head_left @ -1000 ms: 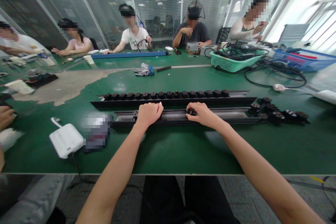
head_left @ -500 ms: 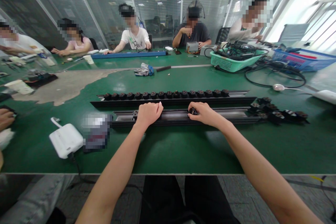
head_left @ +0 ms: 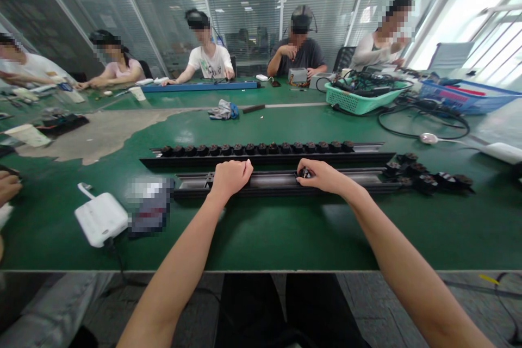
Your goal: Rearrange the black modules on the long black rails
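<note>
A long black rail with a silvery inner channel (head_left: 277,178) lies crosswise on the green table in front of me. My left hand (head_left: 233,176) is closed over its left part, knuckles up; whatever the fingers grip is hidden beneath them. One small black socket-like module (head_left: 209,178) sits in the channel just left of that hand. Between the thumb and fingers of my right hand (head_left: 320,174) is another black module (head_left: 305,173), held at the channel. Behind lies a second black rail (head_left: 261,160), with a row of several such modules (head_left: 250,148) along it.
Several loose black modules (head_left: 426,182) lie by the near rail's right end. A white adapter (head_left: 101,218) and a dark packet (head_left: 150,209) are at left. Farther back are a glove (head_left: 224,110), a green basket of cables (head_left: 359,102) and a blue basket (head_left: 468,99). People sit opposite.
My right hand has shifted slightly to the right along the near rail, still holding the module. My left hand has stayed in place.
</note>
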A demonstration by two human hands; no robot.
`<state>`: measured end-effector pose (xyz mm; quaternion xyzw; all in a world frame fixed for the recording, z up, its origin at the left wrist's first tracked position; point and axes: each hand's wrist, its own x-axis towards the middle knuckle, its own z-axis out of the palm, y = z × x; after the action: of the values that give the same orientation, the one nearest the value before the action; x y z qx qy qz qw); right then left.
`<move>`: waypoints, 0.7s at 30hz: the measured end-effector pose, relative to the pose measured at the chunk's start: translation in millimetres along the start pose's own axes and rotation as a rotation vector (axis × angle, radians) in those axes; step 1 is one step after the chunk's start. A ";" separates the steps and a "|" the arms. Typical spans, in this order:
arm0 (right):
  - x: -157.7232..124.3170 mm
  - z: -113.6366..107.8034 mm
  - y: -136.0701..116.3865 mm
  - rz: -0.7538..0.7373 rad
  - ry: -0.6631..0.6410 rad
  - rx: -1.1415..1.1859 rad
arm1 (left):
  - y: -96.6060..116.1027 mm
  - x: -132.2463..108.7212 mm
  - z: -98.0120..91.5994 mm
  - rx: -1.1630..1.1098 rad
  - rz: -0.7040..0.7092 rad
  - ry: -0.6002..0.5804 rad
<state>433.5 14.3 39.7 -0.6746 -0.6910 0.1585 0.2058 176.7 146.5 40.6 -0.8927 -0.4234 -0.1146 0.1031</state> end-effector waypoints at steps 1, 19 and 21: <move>0.4 -0.9 0.5 -0.005 -0.008 0.010 | 0.1 0.0 -0.2 -0.001 0.000 -0.003; -7.0 17.9 19.6 -0.157 0.154 -0.040 | 2.3 0.9 -1.3 0.024 -0.003 -0.009; -7.1 16.4 20.7 -0.156 0.151 -0.044 | 2.4 1.2 -1.5 0.023 -0.003 -0.012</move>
<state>443.4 9.0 14.8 -0.6331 -0.7271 0.0755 0.2544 179.2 145.4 42.2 -0.8915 -0.4268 -0.1045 0.1103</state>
